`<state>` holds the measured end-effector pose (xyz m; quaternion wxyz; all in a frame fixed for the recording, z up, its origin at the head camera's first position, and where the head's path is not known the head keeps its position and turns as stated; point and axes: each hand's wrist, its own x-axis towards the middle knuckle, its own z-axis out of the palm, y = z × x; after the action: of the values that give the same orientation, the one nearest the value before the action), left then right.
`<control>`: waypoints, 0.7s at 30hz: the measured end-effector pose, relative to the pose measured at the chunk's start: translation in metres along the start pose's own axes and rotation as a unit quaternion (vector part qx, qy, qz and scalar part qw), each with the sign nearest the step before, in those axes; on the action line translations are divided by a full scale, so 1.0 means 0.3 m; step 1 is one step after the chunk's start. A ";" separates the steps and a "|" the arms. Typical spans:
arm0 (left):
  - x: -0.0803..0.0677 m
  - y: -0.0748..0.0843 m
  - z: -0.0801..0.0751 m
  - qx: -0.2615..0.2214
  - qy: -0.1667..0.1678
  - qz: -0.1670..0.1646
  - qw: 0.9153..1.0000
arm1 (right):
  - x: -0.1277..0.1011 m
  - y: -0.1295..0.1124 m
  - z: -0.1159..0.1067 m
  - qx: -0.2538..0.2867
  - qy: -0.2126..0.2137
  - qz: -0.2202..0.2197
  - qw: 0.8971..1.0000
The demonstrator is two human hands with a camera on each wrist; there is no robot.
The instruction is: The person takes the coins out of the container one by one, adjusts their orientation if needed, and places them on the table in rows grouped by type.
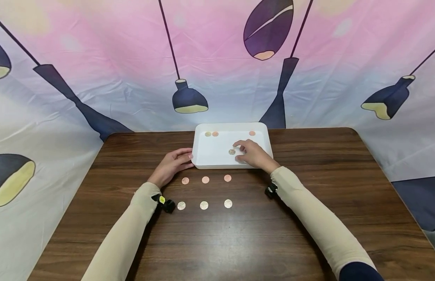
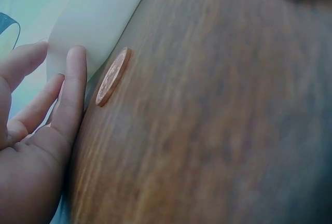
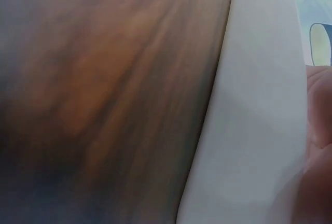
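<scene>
A white tray (image 1: 214, 154) stands at the table's far edge. My left hand (image 1: 172, 166) is at the tray's left side, its extended fingers touching the wall; the left wrist view shows them against that wall (image 2: 98, 22). Over the tray floor reaches my right hand (image 1: 252, 153), thumb and index finger spread apart beside a pale gold coin (image 1: 232, 152). In the right wrist view the tray's front wall hides most of that hand (image 3: 319, 120). Along the tray's back lie a gold coin (image 1: 208, 134), a copper coin (image 1: 215, 134) and another copper coin (image 1: 252, 133).
In front of the tray, on the brown wooden table (image 1: 309, 168), lies a row of three copper coins (image 1: 205, 179). Nearer to me is a row of three pale gold coins (image 1: 204, 205). A patterned cloth (image 1: 224, 86) hangs behind the table.
</scene>
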<state>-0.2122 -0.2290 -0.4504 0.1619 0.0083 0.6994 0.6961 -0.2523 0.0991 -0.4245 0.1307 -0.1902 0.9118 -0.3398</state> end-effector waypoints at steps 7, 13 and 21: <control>0.002 -0.003 -0.003 -0.001 -0.003 0.001 1.000 | 0.023 -0.022 0.016 -0.024 0.007 0.042 0.999; 0.005 -0.003 0.000 -0.002 -0.004 0.002 1.000 | 0.026 -0.025 0.018 0.033 0.005 0.082 0.996; 0.002 -0.005 -0.001 -0.008 -0.001 0.005 1.000 | 0.045 -0.015 0.021 0.077 0.005 0.088 0.993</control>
<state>-0.2125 -0.2293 -0.4519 0.1592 0.0112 0.6935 0.7026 -0.2609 0.0864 -0.4277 0.1698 -0.0973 0.8968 -0.3968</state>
